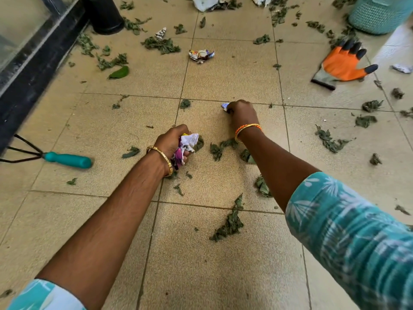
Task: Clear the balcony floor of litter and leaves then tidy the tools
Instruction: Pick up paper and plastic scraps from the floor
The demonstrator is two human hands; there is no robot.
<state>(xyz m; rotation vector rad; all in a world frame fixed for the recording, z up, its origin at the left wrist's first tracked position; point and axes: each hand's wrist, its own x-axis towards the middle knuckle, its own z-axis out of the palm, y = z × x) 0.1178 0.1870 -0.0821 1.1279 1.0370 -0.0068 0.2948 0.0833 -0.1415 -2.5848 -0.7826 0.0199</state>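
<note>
My left hand [173, 142] grips a wad of crumpled paper litter [186, 145] just above the tiled floor [223, 253]. Farther ahead, my right hand [242, 111] is down on the floor, its fingers curled round a small blue-and-white paper scrap [224, 106]. Another crumpled wrapper [201, 55] lies ahead of both hands, and a smaller one [161, 33] lies farther left. Green leaves are scattered all over the tiles, with a clump [230, 224] near me and a pile [162, 44] farther off.
A teal-handled hand rake [67, 159] lies at the left by the dark door frame [33, 70]. An orange and black glove [344, 63] lies at the right. A teal woven basket [377, 16] stands top right, a black pot [105, 16] top left, white litter [204, 3] at the top.
</note>
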